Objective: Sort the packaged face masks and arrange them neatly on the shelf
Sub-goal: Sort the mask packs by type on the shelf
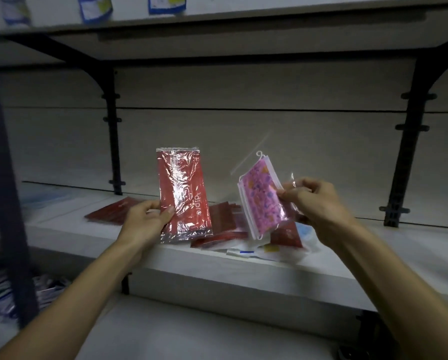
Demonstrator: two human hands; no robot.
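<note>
Head camera view: we hold one packet in each hand above the front of a white laminate shelf board (181, 258).

Left hand (146, 220): the thumb lies across the front of a red mask packet in glossy clear film (182, 193) and the fingers curl behind its lower left edge, so the packet is grasped. It stands upright, its crimped top seal uppermost, its lower end just above the shelf board.

Right hand (312, 201): the fingertips pinch the right edge of a clear zip bag of pink patterned masks (260, 197). The bag is tilted, its zip strip rising toward the upper right, and white ear loops show along its left side.

On the shelf board, behind and between our hands, lies a loose heap of flat red packets (225, 224). A further dark red packet (113, 210) lies flat to the left of the heap, apart from it. Under the pink bag, at the front edge, lie white packets with blue and yellow marks (254, 249), partly hidden.

Black metal brackets (112, 141) rise against the pale back panel (243, 141) and carry an upper shelf (217, 32), where blue-edged packets (167, 3) stand. At lower left, blurred blue and white packets (4, 292) lie on a lower level.
</note>
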